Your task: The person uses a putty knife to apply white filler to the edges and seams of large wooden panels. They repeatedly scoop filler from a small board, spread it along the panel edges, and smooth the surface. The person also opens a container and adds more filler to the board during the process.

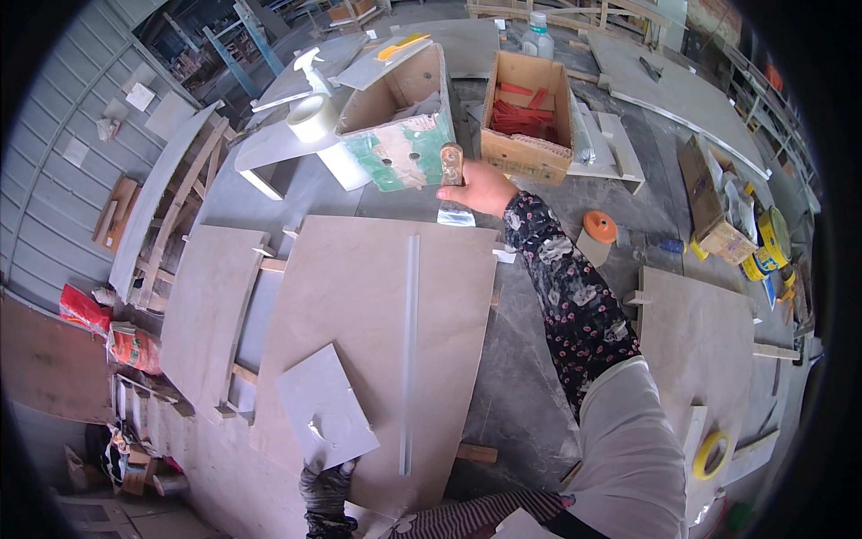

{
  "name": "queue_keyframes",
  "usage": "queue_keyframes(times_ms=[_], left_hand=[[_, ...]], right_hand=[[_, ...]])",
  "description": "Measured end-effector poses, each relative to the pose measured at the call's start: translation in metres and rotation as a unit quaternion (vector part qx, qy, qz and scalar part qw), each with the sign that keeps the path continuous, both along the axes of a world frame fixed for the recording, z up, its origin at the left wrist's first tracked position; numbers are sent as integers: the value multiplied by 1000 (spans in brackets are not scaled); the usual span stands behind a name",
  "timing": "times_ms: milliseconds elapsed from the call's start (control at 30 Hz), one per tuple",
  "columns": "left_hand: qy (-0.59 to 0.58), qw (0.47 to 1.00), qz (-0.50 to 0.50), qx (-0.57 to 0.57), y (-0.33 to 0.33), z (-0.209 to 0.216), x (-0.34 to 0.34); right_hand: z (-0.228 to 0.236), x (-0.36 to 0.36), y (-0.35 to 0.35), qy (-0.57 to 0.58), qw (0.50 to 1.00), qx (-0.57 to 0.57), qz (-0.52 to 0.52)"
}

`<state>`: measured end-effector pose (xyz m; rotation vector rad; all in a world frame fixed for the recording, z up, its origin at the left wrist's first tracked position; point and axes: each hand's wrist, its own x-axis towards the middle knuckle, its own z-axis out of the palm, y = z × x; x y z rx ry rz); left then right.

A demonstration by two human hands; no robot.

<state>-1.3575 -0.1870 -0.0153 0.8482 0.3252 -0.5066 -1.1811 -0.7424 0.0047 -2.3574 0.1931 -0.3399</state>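
Observation:
My left hand (pixel 329 490), in a dark glove, grips the lower edge of a small grey square board (pixel 346 395), with a dab of white paste (pixel 314 426) on top. My bare right hand (pixel 485 187) reaches forward, closed around a putty knife (pixel 452 165). Its brown handle points up and its shiny blade shows below the fingers, near the far edge of a large beige panel (pixel 350 287). Along that panel lies a narrow pale strip (pixel 409 359), to the right of the small board.
Beyond the panel stand a green-and-white carton (pixel 395 148) and a cardboard box (pixel 525 162) containing red pieces. A tape roll (pixel 313 118) and spray bottle (pixel 310 70) are at the far left. Other panels (pixel 696 350) lie on both sides. An orange round lid (pixel 600 226) sits right of my forearm.

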Motion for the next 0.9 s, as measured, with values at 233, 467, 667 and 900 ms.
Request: queue_keyframes(times_ms=[233, 467, 667, 900], left_hand=[[19, 999, 31, -9, -7, 7, -2], [10, 999, 20, -26, -7, 8, 0], [7, 999, 17, -28, -4, 4, 0], [6, 999, 22, -29, -3, 4, -3]], right_hand=[[7, 0, -4, -64, 995, 70, -14], [8, -2, 2, -22, 997, 69, 10], [11, 8, 0, -71, 996, 44, -26], [-2, 42, 38, -61, 997, 42, -27]])
